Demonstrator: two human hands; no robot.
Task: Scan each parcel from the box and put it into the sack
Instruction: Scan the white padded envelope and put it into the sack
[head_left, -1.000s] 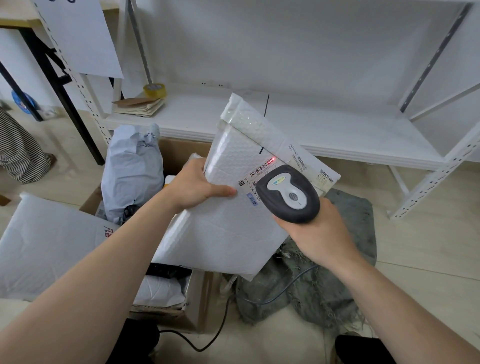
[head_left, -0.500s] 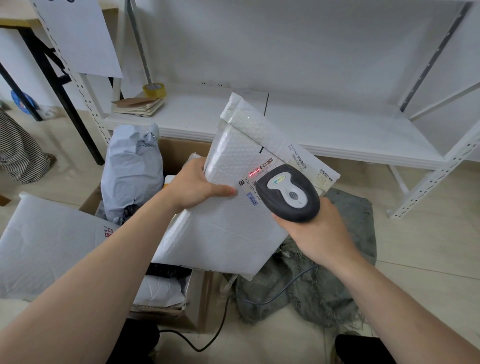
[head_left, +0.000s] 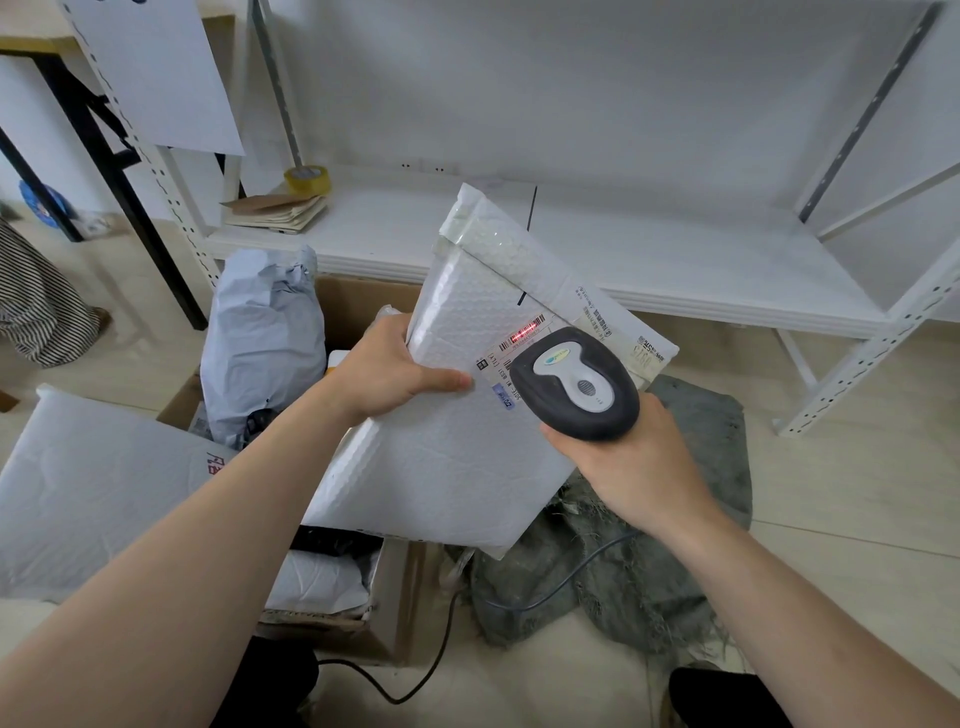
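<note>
My left hand (head_left: 387, 371) grips the left edge of a white bubble-mailer parcel (head_left: 441, 457), thumb pressed on its front, holding it tilted above the box and sack. My right hand (head_left: 631, 462) grips a black and grey barcode scanner (head_left: 574, 384) just over the parcel's label; a red scan line (head_left: 524, 332) lies across the barcode. The cardboard box (head_left: 395, 608) sits below left, holding a grey poly-bag parcel (head_left: 260, 343) and other white parcels. The grey-green woven sack (head_left: 623, 566) lies crumpled on the floor below right, partly hidden by the parcel.
A large white mailer (head_left: 88, 488) leans over the box's left side. A white metal shelf (head_left: 649, 249) runs behind, with a tape roll (head_left: 307, 180) and stacked envelopes (head_left: 278, 213). The scanner cable (head_left: 431, 670) trails over the floor. A black table leg (head_left: 114, 171) stands at left.
The red scan line slid along the barcode, first down-left and then back up toward the middle. Both hands and the parcel stayed nearly still.
</note>
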